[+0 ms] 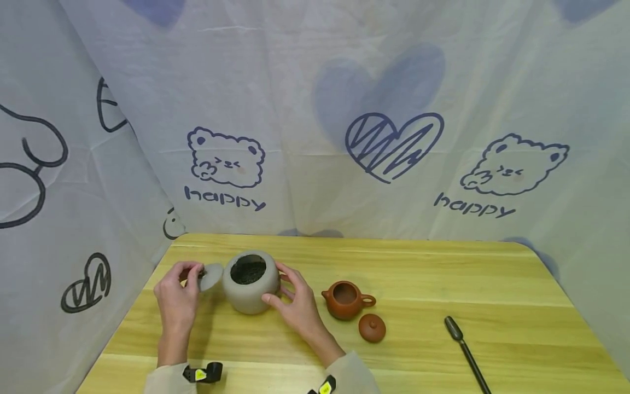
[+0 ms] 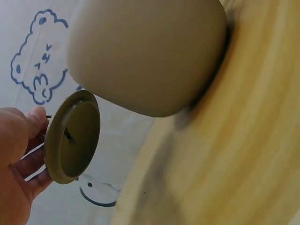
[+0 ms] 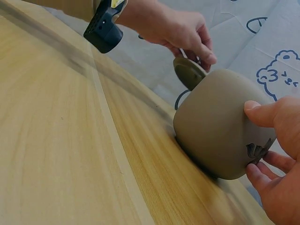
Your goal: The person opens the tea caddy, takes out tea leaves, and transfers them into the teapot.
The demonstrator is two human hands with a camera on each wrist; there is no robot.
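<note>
Fingers of the left hand (image 1: 178, 295) are pinching the gray lid (image 1: 213, 277), looks like by its knob, though that bit's mostly hidden. The lid is tipped up just beside the gray jar (image 1: 248, 300), which sits toward the far left corner of the desk (image 1: 418, 273). Meanwhile the right hand (image 1: 299, 305) has its thumb on the near side and the other fingers spread around the right side, gripping the jar, I'd guess to stop it sliding around. Holding the lid out toward the left edge leaves the mouth uncovered, so you can see dark, leafy-looking stuff (image 1: 249, 271) inside. Further in from the left edge there's a reddish-brown teapot (image 1: 343, 311), with the small lid (image 1: 372, 329) beside it, probably set there to keep the pot's mouth clear. A dark rod (image 1: 468, 353) lies over toward the right edge, away from both hands. As for writing, the cloth (image 1: 305, 180) behind the far edge says "happy" twice, under doodled bears. No brands I can read; there's a dark motif (image 3: 256, 151) on the jar, but it doesn't read as letters to me.
</note>
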